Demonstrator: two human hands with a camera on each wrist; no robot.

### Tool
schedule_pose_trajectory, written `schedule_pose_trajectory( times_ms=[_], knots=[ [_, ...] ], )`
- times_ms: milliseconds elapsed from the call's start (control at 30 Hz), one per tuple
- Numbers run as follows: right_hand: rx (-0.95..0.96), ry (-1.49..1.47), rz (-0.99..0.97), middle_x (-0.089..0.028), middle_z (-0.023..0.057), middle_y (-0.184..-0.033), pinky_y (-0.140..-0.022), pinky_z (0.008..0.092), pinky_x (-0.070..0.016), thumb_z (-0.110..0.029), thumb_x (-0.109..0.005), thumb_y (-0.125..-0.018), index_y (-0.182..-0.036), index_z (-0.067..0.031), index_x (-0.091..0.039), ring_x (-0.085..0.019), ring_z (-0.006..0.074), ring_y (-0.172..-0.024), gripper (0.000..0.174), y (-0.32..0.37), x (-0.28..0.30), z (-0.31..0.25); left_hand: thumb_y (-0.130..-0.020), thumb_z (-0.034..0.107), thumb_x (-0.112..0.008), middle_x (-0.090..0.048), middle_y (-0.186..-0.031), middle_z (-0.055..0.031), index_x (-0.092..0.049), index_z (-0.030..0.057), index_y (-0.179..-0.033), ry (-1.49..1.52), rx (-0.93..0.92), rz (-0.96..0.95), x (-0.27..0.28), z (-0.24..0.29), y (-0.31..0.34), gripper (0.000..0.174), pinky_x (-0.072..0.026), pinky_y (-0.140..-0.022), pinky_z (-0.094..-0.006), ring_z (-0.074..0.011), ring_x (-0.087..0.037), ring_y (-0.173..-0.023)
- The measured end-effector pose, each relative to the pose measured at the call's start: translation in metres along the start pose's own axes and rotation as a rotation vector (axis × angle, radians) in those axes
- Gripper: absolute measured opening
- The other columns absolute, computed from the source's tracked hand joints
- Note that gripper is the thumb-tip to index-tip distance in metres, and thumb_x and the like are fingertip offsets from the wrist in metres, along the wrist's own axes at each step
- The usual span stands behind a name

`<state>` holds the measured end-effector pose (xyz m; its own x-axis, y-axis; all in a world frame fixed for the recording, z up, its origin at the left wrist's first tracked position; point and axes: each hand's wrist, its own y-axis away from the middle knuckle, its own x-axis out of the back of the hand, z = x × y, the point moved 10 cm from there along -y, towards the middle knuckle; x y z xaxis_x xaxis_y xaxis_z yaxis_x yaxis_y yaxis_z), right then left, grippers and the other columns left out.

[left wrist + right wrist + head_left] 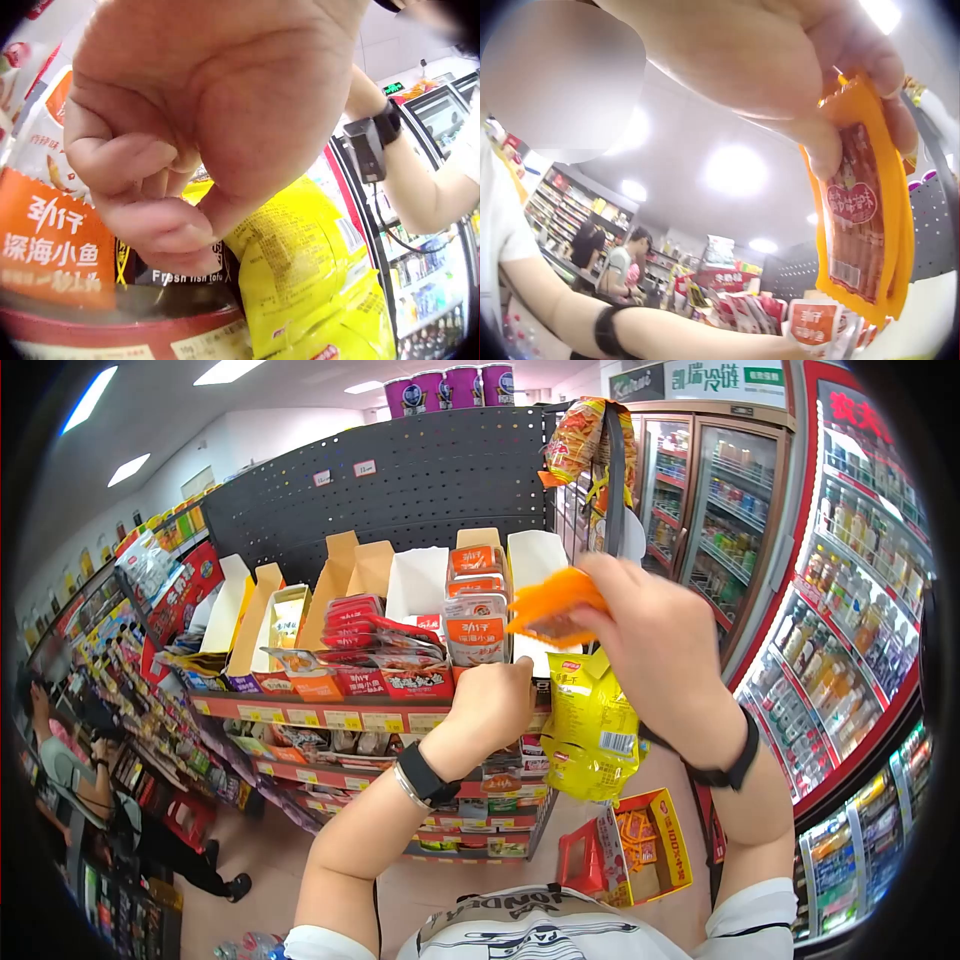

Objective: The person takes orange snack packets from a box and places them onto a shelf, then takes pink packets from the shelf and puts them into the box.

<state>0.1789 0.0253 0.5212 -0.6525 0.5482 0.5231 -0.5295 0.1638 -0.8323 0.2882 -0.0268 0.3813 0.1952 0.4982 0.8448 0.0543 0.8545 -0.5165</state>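
My right hand (650, 630) pinches an orange snack packet (859, 217) by its top, thumb on one face and fingers on the other. Reddish-brown sticks show through its clear window, and more orange film shows behind. In the head view the packet is blurred, above a white open box (535, 560) at the shelf's right end. With fingers curled, my left hand (490, 710) holds the front rim of this box; its black front reads "Fresh fish tofu" (187, 277). Beside that hand stand packets of small fish (478, 640) on one side and yellow snack bags (590, 710) hang on the other.
Open cartons of pouches (370, 645) line the shelf to the left. Below on the floor sits a red and yellow box (680, 840) with orange packets inside. Drink fridges (840, 590) stand at the right. Other people (622, 262) are in the background.
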Motion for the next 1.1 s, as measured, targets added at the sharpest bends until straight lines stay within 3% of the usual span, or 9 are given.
schedule_pose_trajectory(
  times_ms=[267,300,433,600,733,767,833,1000,1100],
  knots=[
    [-0.088,0.359,-0.353,-0.064,0.0073,-0.072,-0.057,0.0302,-0.0513,-0.005,-0.062,-0.070,-0.081,-0.0058,-0.057,-0.065,0.0214,-0.068,0.012,-0.055,-0.128,0.009,-0.078,0.025,-0.063,-0.060,-0.063,-0.0176,-0.045,0.0002,-0.100,0.059,0.020,-0.139,-0.014,-0.005,0.011,0.038,-0.0469,-0.052,-0.0435,-0.0352,-0.061,-0.060],
    [-0.093,0.375,-0.496,-0.065,0.0081,-0.075,-0.059,0.0295,-0.0520,-0.006,-0.061,-0.072,-0.082,-0.0053,-0.061,-0.066,0.0213,-0.072,0.010,-0.056,-0.142,0.010,-0.077,0.025,-0.063,-0.060,-0.063,-0.0178,-0.045,0.0001,-0.101,0.083,0.012,-0.126,-0.013,-0.006,0.012,0.039,-0.0469,-0.052,-0.0435,-0.0354,-0.061,-0.060],
    [-0.321,0.300,-0.679,-0.067,0.0110,-0.090,-0.068,0.0331,-0.0529,-0.008,-0.057,-0.078,-0.087,-0.0075,-0.068,-0.066,0.0260,-0.084,0.015,-0.057,-0.190,0.043,-0.076,0.026,-0.065,-0.059,-0.063,-0.0190,-0.045,-0.0008,-0.104,0.134,-0.022,-0.100,-0.011,-0.005,0.012,0.044,-0.0470,-0.052,-0.0440,-0.0367,-0.060,-0.060],
    [-0.411,0.155,-0.550,-0.064,0.0155,-0.100,-0.078,0.0359,-0.0504,-0.009,-0.052,-0.081,-0.096,-0.0067,-0.067,-0.061,0.0308,-0.095,0.021,-0.058,-0.224,0.075,-0.077,0.026,-0.064,-0.059,-0.063,-0.0192,-0.044,-0.0029,-0.103,0.179,-0.064,-0.091,-0.011,-0.006,0.013,0.044,-0.0471,-0.052,-0.0440,-0.0372,-0.060,-0.060],
    [-0.485,0.007,-0.601,-0.061,0.0149,-0.107,-0.088,0.0370,-0.0452,-0.011,-0.047,-0.083,-0.100,-0.0084,-0.066,-0.057,0.0308,-0.103,0.026,-0.049,-0.242,0.091,-0.077,0.026,-0.064,-0.059,-0.063,-0.0192,-0.043,-0.0027,-0.104,0.183,-0.093,-0.107,-0.013,-0.006,0.013,0.044,-0.0471,-0.052,-0.0440,-0.0369,-0.061,-0.060],
    [-0.493,0.010,-0.601,-0.061,0.0149,-0.107,-0.088,0.0370,-0.0452,-0.011,-0.047,-0.083,-0.100,-0.0084,-0.066,-0.057,0.0308,-0.103,0.026,-0.050,-0.244,0.094,-0.077,0.026,-0.064,-0.059,-0.063,-0.0193,-0.044,-0.0025,-0.103,0.184,-0.099,-0.099,-0.012,-0.006,0.013,0.044,-0.0470,-0.052,-0.0441,-0.0367,-0.061,-0.061],
    [-0.282,0.103,-0.599,-0.062,0.0146,-0.106,-0.087,0.0378,-0.0458,-0.010,-0.048,-0.081,-0.099,-0.0083,-0.067,-0.058,0.0315,-0.100,0.026,-0.060,-0.248,0.081,-0.077,0.026,-0.064,-0.059,-0.063,-0.0193,-0.044,-0.0024,-0.103,0.188,-0.111,-0.099,-0.013,-0.005,0.014,0.044,-0.0470,-0.052,-0.0442,-0.0366,-0.061,-0.061],
    [-0.270,0.201,-0.493,-0.063,0.0200,-0.095,-0.080,0.0383,-0.0495,-0.006,-0.051,-0.079,-0.087,-0.0009,-0.065,-0.061,0.0318,-0.093,0.017,-0.064,-0.254,0.082,-0.076,0.027,-0.066,-0.059,-0.064,-0.0197,-0.046,-0.0025,-0.100,0.189,-0.105,-0.080,-0.009,-0.006,0.013,0.043,-0.0471,-0.052,-0.0442,-0.0372,-0.061,-0.060],
    [-0.273,0.203,-0.449,-0.063,0.0175,-0.095,-0.079,0.0387,-0.0498,-0.005,-0.052,-0.079,-0.090,-0.0028,-0.064,-0.061,0.0315,-0.091,0.017,-0.065,-0.242,0.079,-0.076,0.028,-0.066,-0.059,-0.064,-0.0202,-0.047,-0.0024,-0.100,0.208,-0.123,-0.076,-0.006,-0.005,0.013,0.043,-0.0469,-0.052,-0.0445,-0.0376,-0.060,-0.060]
  ],
)
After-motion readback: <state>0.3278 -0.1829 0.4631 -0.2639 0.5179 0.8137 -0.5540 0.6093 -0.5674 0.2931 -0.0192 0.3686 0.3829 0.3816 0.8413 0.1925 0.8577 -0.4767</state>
